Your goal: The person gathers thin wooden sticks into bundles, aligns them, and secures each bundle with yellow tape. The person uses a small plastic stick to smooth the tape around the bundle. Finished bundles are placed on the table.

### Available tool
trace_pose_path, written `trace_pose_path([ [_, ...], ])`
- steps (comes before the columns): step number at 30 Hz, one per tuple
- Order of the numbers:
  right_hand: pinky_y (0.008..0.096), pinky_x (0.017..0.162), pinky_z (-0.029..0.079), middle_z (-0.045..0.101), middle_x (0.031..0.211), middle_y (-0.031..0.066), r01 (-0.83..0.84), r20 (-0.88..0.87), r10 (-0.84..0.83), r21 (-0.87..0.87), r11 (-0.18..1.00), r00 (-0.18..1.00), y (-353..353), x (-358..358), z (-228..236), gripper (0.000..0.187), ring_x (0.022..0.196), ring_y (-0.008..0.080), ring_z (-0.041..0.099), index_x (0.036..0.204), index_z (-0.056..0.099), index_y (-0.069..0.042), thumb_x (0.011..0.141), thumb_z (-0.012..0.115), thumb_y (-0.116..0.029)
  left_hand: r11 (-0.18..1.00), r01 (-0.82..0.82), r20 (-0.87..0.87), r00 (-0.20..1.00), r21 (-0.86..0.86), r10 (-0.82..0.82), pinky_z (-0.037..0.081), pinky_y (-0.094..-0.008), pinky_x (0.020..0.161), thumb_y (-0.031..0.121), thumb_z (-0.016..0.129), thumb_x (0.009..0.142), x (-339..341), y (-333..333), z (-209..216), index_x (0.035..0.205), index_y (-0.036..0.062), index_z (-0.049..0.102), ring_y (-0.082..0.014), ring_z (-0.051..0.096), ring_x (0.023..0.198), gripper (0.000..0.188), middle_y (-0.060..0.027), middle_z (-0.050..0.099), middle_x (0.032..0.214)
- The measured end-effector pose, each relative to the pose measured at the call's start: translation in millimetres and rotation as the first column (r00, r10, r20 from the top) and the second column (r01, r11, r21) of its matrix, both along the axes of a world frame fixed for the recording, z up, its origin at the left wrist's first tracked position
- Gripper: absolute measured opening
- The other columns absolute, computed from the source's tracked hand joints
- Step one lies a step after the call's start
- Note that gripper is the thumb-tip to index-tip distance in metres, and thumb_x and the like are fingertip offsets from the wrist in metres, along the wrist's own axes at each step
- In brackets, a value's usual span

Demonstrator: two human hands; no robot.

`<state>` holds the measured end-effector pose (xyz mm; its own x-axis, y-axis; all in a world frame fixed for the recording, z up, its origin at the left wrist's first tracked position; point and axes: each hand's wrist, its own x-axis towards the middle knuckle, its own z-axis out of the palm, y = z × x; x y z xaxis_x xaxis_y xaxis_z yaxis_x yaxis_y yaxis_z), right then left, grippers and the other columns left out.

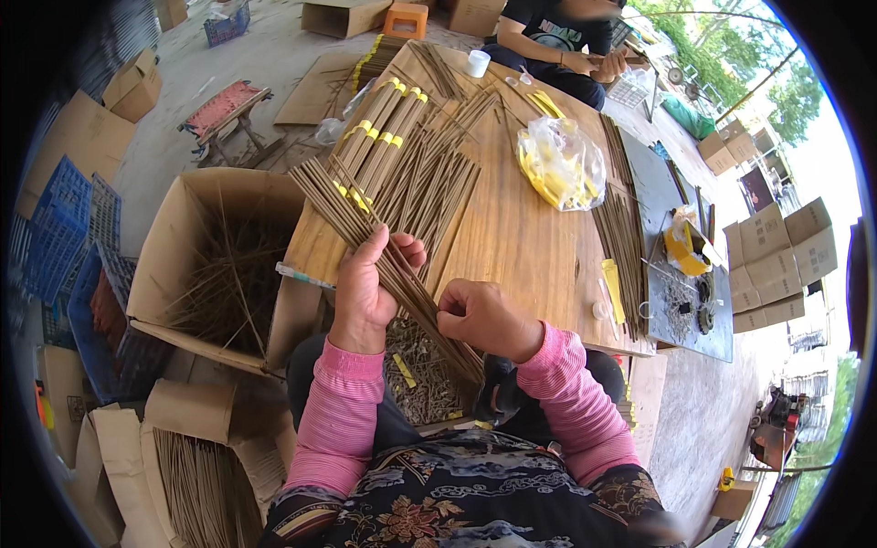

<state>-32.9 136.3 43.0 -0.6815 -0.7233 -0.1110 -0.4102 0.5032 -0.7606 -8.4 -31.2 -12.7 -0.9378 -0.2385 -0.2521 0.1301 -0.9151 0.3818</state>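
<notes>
A slanting bunch of thin brown sticks (327, 203) lies across my left hand (364, 290), which grips it between thumb and fingers. The bunch runs from above the table's near left corner down to between my knees. My right hand (482, 318) is closed, its fingertips against the lower part of the bunch; whatever they pinch is hidden. Just beyond my left hand, more loose sticks (437, 183) are heaped on the wooden table (493, 242). Beside them lie several stick bundles (379, 137) bound with yellow bands.
A cardboard box (164, 265) holding broken sticks stands at left. The table carries a plastic bag (562, 164) of yellow strips and a white cup (478, 63). A dark board (676, 301) with a tape roll adjoins at right. Across the table sits another person (553, 41).
</notes>
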Motion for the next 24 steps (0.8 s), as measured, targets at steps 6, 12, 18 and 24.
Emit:
trace_pose_path([
  [6,0.0296,0.063,0.047,0.059,0.084,0.0141,0.027,-0.203,-0.04,-0.065,0.998,0.978,2,5,-9,0.043,0.074,0.0213,0.058,0.097,0.055,0.001,0.076,0.066,-0.035,0.998,-0.052,-0.003,0.999,-0.019,0.052,0.045,-0.0277,0.055,0.015,0.06,0.082,-1,-2,-2,0.087,0.0094,0.051,-0.0127,0.048,0.058,0.011,-0.0008,0.048,0.067],
  [12,0.0342,0.07,0.046,0.059,0.089,0.0172,-0.123,0.146,0.114,0.054,0.991,0.983,8,8,-12,0.053,0.08,0.0277,0.059,0.111,0.047,0.001,0.076,0.066,-0.035,0.998,0.043,-0.174,0.983,-0.042,-0.05,0.044,-0.027,0.055,0.015,0.062,0.081,6,9,18,0.085,0.0103,0.052,-0.0136,0.049,0.059,0.011,-0.0014,0.049,0.065],
  [18,0.0351,0.068,0.046,0.057,0.081,0.021,0.076,-0.031,-0.094,-0.368,0.927,0.995,26,-7,-5,0.039,0.079,0.0309,0.06,0.106,0.047,0.0,0.072,0.062,-0.013,0.863,-0.084,-0.482,0.854,-0.498,-0.195,0.045,-0.0276,0.06,0.006,0.064,0.078,-4,54,98,0.082,0.0048,0.052,-0.0147,0.053,0.065,0.013,-0.0055,0.053,0.07],
  [24,0.0339,0.068,0.046,0.059,0.082,0.0181,0.23,0.013,-0.252,-0.46,0.858,0.968,44,-40,-38,0.036,0.077,0.0275,0.06,0.103,0.051,-0.001,0.071,0.062,-0.009,0.609,-0.002,-0.314,0.858,-0.793,-0.406,0.044,-0.029,0.07,0.007,0.066,0.074,-30,90,94,0.079,0.0036,0.049,-0.0162,0.053,0.072,0.019,-0.0074,0.054,0.074],
])
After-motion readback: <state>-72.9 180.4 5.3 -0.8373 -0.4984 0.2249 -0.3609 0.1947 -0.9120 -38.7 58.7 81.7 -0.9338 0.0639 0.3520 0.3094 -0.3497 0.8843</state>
